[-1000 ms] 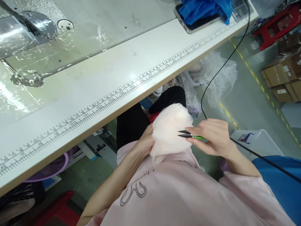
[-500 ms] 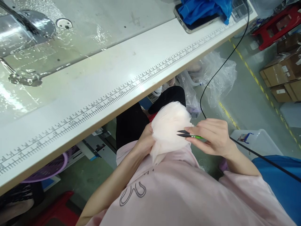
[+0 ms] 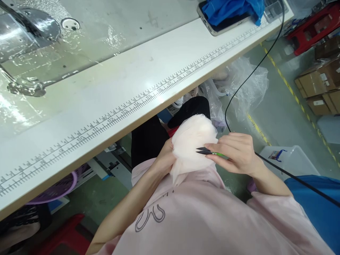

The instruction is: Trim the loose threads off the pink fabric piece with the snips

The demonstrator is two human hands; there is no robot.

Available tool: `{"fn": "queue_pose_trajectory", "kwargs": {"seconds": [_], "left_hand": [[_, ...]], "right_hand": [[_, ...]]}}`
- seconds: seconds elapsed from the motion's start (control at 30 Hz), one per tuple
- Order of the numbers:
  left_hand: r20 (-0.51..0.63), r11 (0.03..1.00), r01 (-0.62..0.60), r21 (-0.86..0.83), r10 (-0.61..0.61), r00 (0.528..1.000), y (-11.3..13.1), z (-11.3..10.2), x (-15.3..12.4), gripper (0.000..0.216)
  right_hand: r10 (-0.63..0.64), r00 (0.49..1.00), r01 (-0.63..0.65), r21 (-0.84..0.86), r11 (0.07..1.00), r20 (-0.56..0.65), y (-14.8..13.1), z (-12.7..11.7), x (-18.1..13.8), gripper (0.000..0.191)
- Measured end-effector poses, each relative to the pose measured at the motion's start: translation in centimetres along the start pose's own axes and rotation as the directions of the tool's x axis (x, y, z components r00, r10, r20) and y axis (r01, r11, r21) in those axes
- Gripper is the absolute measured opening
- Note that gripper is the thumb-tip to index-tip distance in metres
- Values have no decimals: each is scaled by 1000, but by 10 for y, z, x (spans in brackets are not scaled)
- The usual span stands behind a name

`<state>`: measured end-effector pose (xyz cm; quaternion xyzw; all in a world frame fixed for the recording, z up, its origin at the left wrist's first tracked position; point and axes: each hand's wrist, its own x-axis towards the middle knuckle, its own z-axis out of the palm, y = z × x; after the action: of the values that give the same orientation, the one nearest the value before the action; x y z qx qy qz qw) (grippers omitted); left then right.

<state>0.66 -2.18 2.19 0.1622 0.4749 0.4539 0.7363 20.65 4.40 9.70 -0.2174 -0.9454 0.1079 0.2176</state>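
A bundle of pale pink sheer fabric (image 3: 190, 141) rests in my lap, below the table edge. My left hand (image 3: 164, 161) grips its left side, fingers closed into the cloth. My right hand (image 3: 236, 153) is closed on small thread snips (image 3: 205, 151) with a green handle. The black blades point left and lie against the fabric's right side.
The white sewing table (image 3: 127, 85) with a printed ruler along its edge spans the upper view, the machine base (image 3: 23, 53) at far left. A phone under blue cloth (image 3: 228, 12) lies at the far right end. A black cable (image 3: 247, 78), plastic bags, cartons and a clear bin surround my right side.
My right hand and the snips have slid slightly left, further over the fabric. The left hand and bundle stay put.
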Motion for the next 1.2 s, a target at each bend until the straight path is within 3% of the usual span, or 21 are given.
{"fn": "queue_pose_trajectory", "kwargs": {"seconds": [0.67,0.8,0.97,1.2], "left_hand": [[32,999,-34,-20,35,999,-2,-1,1,36],[8,999,-24,-21,24,1000,-2,-1,1,37],[40,998,-31,-52,33,999,-3,-1,1,35],[44,999,-8,-32,10,999,-6,-1,2,41]], "right_hand": [[67,996,-57,166,985,-60,1,2,-4,11],[55,995,-49,65,997,-83,2,-1,-6,14],[-42,999,41,-85,996,-15,1,-3,-4,18],[-56,997,50,-125,991,-45,2,3,3,20]]}}
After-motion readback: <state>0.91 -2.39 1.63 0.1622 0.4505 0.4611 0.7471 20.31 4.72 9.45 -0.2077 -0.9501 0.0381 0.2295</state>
